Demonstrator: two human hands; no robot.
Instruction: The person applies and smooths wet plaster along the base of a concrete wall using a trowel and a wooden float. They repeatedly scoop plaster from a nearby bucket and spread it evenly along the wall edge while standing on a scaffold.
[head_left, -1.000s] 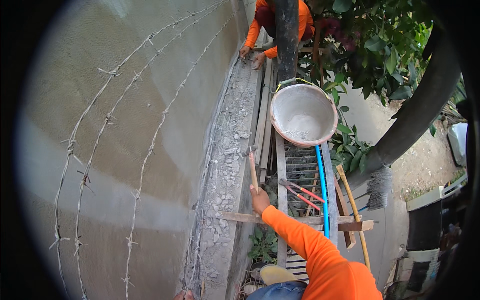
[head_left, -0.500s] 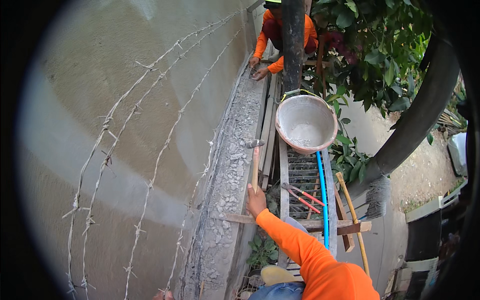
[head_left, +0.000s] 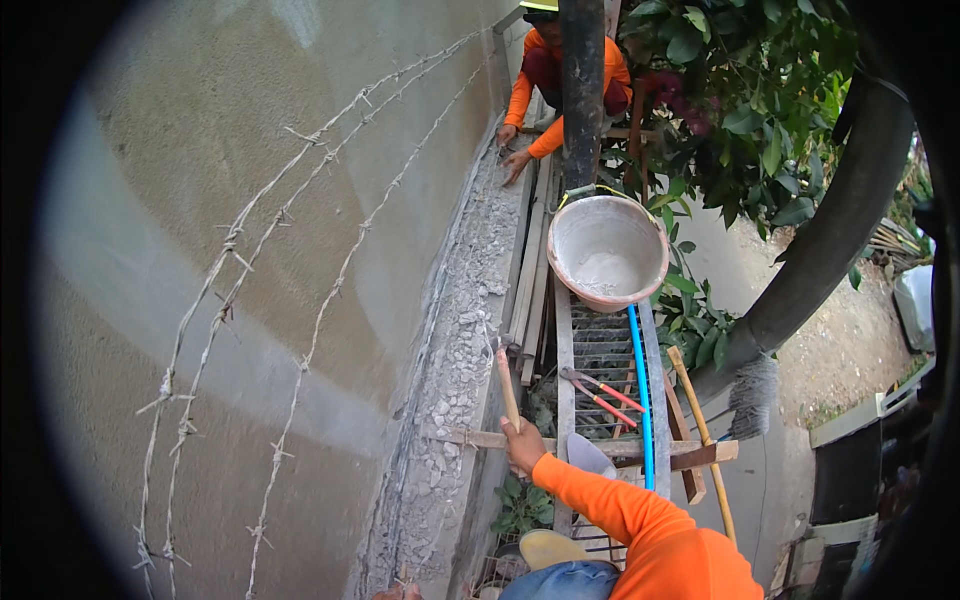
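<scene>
My right hand (head_left: 523, 445) grips the wooden handle of a hammer (head_left: 508, 392), its head low over the broken concrete rubble (head_left: 450, 425) along a narrow ledge beside the wall. My left hand (head_left: 397, 592) is barely in view at the lower edge, by the rubble; whether it holds anything is unclear. Right of the ledge, red-handled cutters (head_left: 605, 398) lie on a metal ladder (head_left: 562, 345), beside a blue pipe (head_left: 642, 390). A round bucket (head_left: 607, 250) with pale residue inside sits on the ladder's far part.
A co-worker (head_left: 535, 95) in orange crouches at the far end, both hands at the ledge. Barbed wire (head_left: 310, 350) runs along the left wall (head_left: 200, 120). A black post (head_left: 582, 90), leafy branches (head_left: 750, 120), a large curved pipe (head_left: 830, 240) and a bamboo pole (head_left: 700, 430) stand right.
My right hand and the hammer have come down toward me, the head now lower along the ledge. My left hand shifted slightly right. The co-worker's hands moved a little.
</scene>
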